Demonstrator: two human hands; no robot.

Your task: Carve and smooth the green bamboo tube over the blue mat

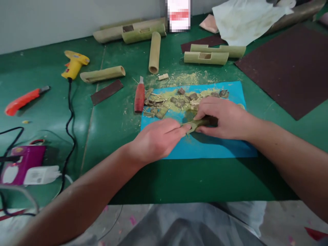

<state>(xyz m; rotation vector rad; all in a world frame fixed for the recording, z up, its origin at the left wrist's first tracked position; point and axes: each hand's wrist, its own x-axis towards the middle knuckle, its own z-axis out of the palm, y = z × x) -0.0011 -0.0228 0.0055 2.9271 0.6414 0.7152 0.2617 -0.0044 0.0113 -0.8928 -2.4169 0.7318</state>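
Bench dark green; mat bright blue, dusted with pale yellow-green shavings and brown-olive offcuts
Bamboo piece between hands olive green
Bamboo tubes pale yellowish green, tan at cut ends
Knife handle red
Glue gun yellow, black cord
Box cutter orange-red with grey tip
Sandpaper sheet dark maroon-brown; small strip same colour
Cloth white with yellowish stains
Power strip purple, white plug
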